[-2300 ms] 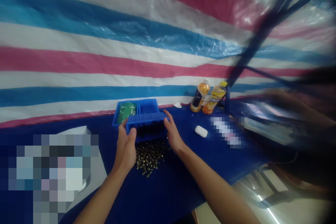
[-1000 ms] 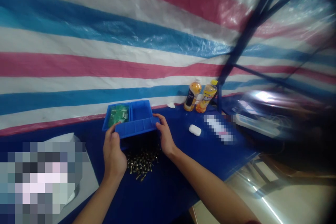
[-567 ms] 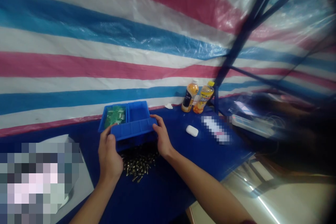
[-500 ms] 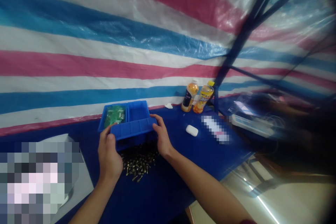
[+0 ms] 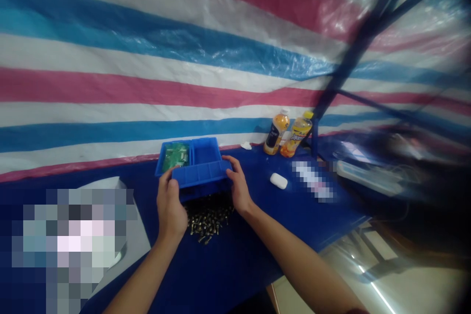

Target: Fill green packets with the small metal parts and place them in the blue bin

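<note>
Both my hands grip a small blue plastic bin (image 5: 200, 175), tipped over with its ribbed underside up. My left hand (image 5: 170, 206) clasps its left end and my right hand (image 5: 239, 187) its right end. Under and in front of the bin a heap of small dark and brassy metal parts (image 5: 208, 218) lies on the blue table cover (image 5: 235, 265). Behind it stand two more blue bins side by side: the left one (image 5: 175, 156) holds green pieces, the right one (image 5: 206, 149) looks empty.
Two orange drink bottles (image 5: 276, 132) (image 5: 298, 135) stand by the striped tarpaulin wall. A small white object (image 5: 278, 180) lies to the right of my hands. A dark blue frame pole (image 5: 349, 59) rises at the right. A white sheet (image 5: 106, 184) lies at the left.
The bin stays tipped over the heap in both hands, and it has tilted further, showing more of its underside. The view has swung slightly.
</note>
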Motion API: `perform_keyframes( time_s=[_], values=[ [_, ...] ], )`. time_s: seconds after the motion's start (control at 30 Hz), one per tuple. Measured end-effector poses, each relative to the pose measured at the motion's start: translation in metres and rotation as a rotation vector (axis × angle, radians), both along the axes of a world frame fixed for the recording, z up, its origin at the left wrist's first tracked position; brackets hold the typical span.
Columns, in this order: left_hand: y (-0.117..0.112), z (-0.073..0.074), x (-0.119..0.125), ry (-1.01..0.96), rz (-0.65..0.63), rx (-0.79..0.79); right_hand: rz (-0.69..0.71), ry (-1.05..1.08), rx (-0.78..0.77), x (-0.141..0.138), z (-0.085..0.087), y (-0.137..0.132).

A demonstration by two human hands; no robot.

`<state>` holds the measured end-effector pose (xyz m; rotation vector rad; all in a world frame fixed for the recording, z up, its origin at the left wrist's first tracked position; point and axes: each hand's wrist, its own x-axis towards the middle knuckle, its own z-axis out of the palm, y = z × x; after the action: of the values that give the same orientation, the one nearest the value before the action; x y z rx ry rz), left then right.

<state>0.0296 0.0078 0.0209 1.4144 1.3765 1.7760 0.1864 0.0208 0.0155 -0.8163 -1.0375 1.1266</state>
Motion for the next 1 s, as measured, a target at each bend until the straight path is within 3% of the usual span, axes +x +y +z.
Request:
perform_keyframes(
  time_s=[1.0],
  values=[
    [-0.0015,0.0028,0.0011,-0.020,-0.009,0.008,-0.001,-0.019,0.018,0.0015,0.0052,-0.0036]
  ],
)
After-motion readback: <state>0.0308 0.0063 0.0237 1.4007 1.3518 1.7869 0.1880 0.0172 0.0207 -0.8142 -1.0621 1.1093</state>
